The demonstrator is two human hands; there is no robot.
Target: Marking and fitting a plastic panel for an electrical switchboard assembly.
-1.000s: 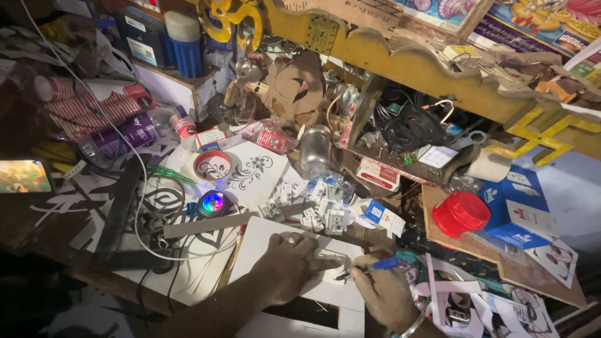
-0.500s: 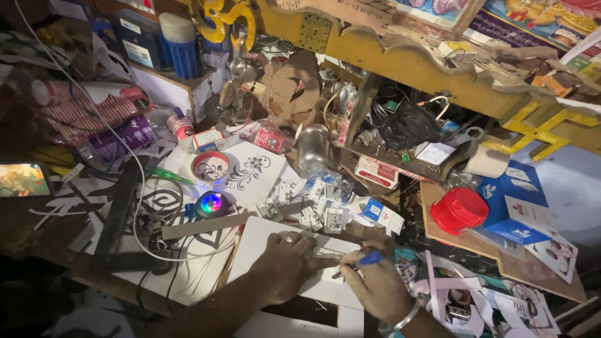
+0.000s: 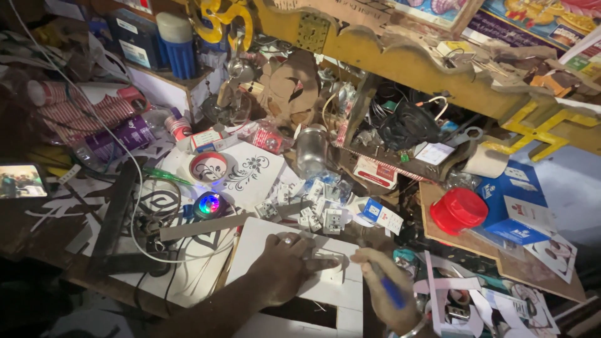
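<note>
Fingers of your left hand (image 3: 285, 266) lie spread and flat, pressing a small pale piece (image 3: 325, 258) down on the white board (image 3: 275, 235) at the near edge of the bench; your right hand (image 3: 385, 294) is curled shut around a blue pen (image 3: 391, 291), its tip hidden so you cannot tell whether it touches the board; just beyond your knuckles sits a loose heap of white switch sockets (image 3: 316, 206), and left of that a small light glowing in many colours (image 3: 208, 203) beside a white cable (image 3: 147, 216); a red lid (image 3: 458, 209) rests on a brown board (image 3: 438, 194) to your right, near blue boxes (image 3: 516, 209); a lit phone screen (image 3: 22, 181) lies far left; the yellow carved shelf (image 3: 375, 44) above is crammed with wires and clutter
</note>
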